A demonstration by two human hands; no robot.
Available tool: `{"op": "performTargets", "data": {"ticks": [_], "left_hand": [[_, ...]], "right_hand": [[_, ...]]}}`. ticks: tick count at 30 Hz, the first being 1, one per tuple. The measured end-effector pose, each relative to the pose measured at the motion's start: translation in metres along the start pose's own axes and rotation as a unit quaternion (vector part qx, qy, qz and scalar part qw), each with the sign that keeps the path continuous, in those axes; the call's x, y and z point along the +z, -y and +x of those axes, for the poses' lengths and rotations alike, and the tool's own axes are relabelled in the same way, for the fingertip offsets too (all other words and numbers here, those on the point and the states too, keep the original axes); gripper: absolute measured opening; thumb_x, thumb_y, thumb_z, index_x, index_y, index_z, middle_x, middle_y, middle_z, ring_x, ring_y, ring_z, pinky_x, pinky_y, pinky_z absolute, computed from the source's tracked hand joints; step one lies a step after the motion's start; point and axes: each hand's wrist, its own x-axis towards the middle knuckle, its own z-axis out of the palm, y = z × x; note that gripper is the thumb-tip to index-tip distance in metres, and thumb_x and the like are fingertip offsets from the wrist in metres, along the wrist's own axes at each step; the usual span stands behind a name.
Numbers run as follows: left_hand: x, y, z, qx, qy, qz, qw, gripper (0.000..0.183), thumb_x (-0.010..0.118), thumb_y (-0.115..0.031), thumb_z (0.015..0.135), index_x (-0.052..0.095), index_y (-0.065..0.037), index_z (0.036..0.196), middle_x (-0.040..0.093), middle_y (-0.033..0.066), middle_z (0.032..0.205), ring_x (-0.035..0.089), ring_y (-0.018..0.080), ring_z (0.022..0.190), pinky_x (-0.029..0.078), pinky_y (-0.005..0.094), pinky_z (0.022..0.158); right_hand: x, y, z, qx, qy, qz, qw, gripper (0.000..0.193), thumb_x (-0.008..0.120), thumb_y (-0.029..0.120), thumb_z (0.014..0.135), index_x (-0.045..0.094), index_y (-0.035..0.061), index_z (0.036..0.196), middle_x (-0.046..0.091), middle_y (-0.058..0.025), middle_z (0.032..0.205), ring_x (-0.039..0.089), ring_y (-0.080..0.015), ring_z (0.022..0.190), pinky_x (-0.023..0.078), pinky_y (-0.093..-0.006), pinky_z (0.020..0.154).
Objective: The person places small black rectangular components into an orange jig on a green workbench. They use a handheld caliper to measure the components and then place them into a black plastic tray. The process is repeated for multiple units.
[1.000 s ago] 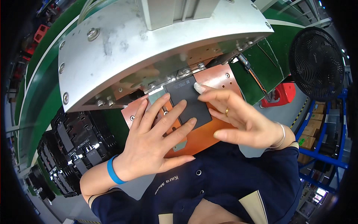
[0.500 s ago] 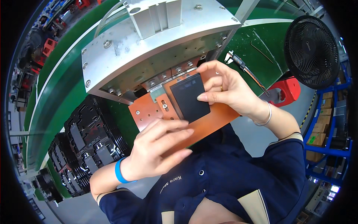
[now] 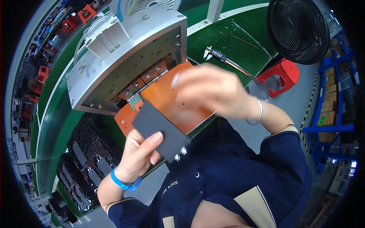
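Note:
My left hand [image 3: 138, 152] grips a flat black rectangular block [image 3: 161, 131], thumb on its upper face. Two small shiny metal bits show at the block's near end. The block is tilted and lies over the front of an orange-brown plate [image 3: 159, 89], which belongs to a silver metal press-like fixture [image 3: 133, 49]. Above the right part of that plate is my right hand [image 3: 213, 91], smeared by motion, so its fingers cannot be read clearly. A small slotted orange piece [image 3: 138, 105] is partly hidden behind the block.
Several black moulded parts [image 3: 85, 152] are stacked left of the fixture. A digital caliper [image 3: 228, 62] and a hex key [image 3: 243, 40] lie on the green table to the right. Beyond stand a black fan [image 3: 296, 30], a red stool [image 3: 283, 74] and a blue shelf [image 3: 330, 129] with boxes.
The black block has come off the orange plate into my left hand and turned, moving nearer me. My right hand has let go of it. The view has shifted, with the fixture now further left.

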Motion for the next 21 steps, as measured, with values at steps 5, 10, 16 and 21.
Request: {"op": "performTargets", "data": {"ticks": [5, 10, 16, 21], "left_hand": [[0.005, -0.011, 0.014, 0.106, -0.181, 0.076, 0.975, 0.023, 0.059, -0.016, 0.095, 0.062, 0.004, 0.105, 0.071, 0.0134, 0.094, 0.056, 0.0075, 0.06, 0.043, 0.0203, 0.051], [0.0, -0.006, 0.018, 0.104, -0.193, 0.052, 0.974, 0.03, 0.059, -0.019, 0.095, 0.059, 0.004, 0.113, 0.068, 0.0168, 0.106, 0.067, 0.0178, 0.081, 0.057, 0.0315, 0.071], [-0.009, -0.003, 0.021, 0.108, -0.165, 0.037, 0.98, 0.03, 0.057, -0.018, 0.095, 0.058, 0.005, 0.115, 0.068, 0.0192, 0.106, 0.069, 0.0234, 0.088, 0.058, 0.0341, 0.071], [-0.012, -0.001, 0.014, 0.092, -0.169, 0.027, 0.981, 0.029, 0.055, -0.016, 0.095, 0.059, 0.006, 0.115, 0.069, 0.0198, 0.103, 0.069, 0.024, 0.087, 0.057, 0.0339, 0.07]], "right_hand": [[-0.036, -0.111, -0.088, 0.329, 0.015, -0.256, 0.909, 0.035, 0.067, 0.001, 0.075, 0.065, -0.0005, 0.11, 0.062, -0.0172, 0.11, 0.06, -0.0338, 0.106, 0.048, -0.0392, 0.094], [-0.038, -0.154, -0.126, 0.465, 0.098, -0.309, 0.824, 0.04, 0.072, 0.012, 0.064, 0.065, 0.0, 0.102, 0.061, -0.0183, 0.098, 0.061, -0.0336, 0.097, 0.049, -0.0406, 0.087], [-0.046, -0.15, -0.131, 0.447, -0.024, -0.253, 0.858, 0.027, 0.07, 0.011, 0.066, 0.062, 0.001, 0.089, 0.065, -0.0118, 0.077, 0.064, -0.025, 0.068, 0.05, -0.0355, 0.067], [-0.03, -0.065, -0.085, 0.397, -0.167, -0.067, 0.9, 0.045, 0.063, 0.002, 0.071, 0.059, 0.0061, 0.116, 0.059, -0.0014, 0.08, 0.055, -0.0069, 0.065, 0.04, -0.0219, 0.058]]}}
